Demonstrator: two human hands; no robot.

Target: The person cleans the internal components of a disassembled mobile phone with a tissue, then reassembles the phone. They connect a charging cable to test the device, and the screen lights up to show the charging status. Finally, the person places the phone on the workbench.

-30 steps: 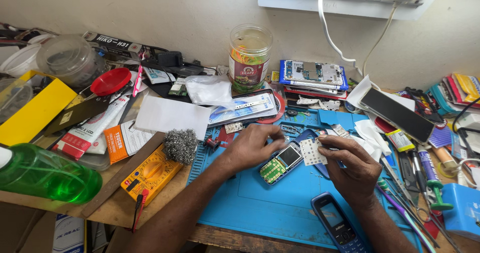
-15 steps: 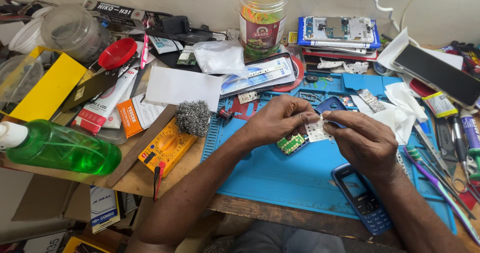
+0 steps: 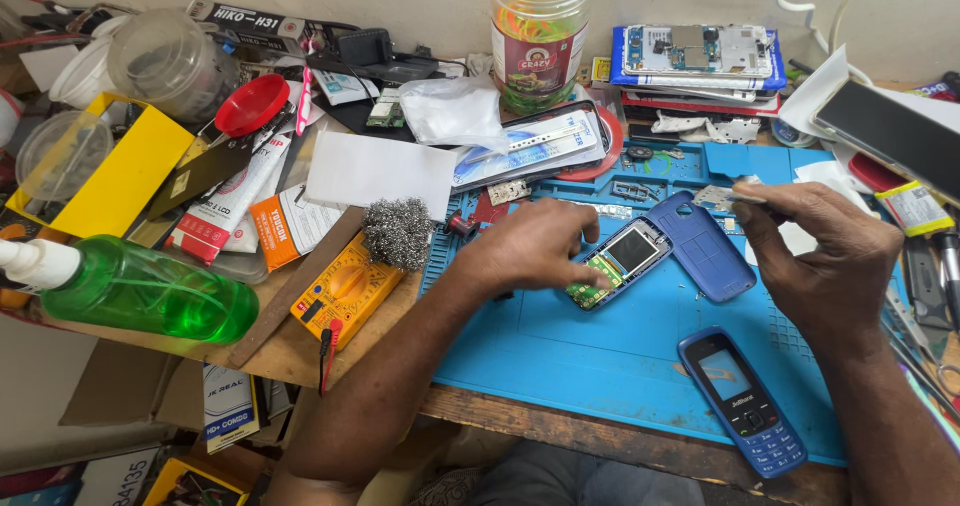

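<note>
Closest to the edge of the tabletop there's a blue keypad phone lying face up on the blue work mat, nobody touching it. Just past that, the left hand is flat over an opened-up phone body with its small screen and green board showing, fingers pressed down on its lower end to keep it put. Right beside it, touching or nearly so, lies a blue back cover. The right hand hovers off the mat a bit further over, fingers pinched narrow around a thin metal tool, can't make out the tip properly.

Off to the left there's a ball of steel wool, a yellow multimeter and a green spray bottle on its side. At the back by the wall stands a clear plastic jar, with a stack of phone parts next to it.
</note>
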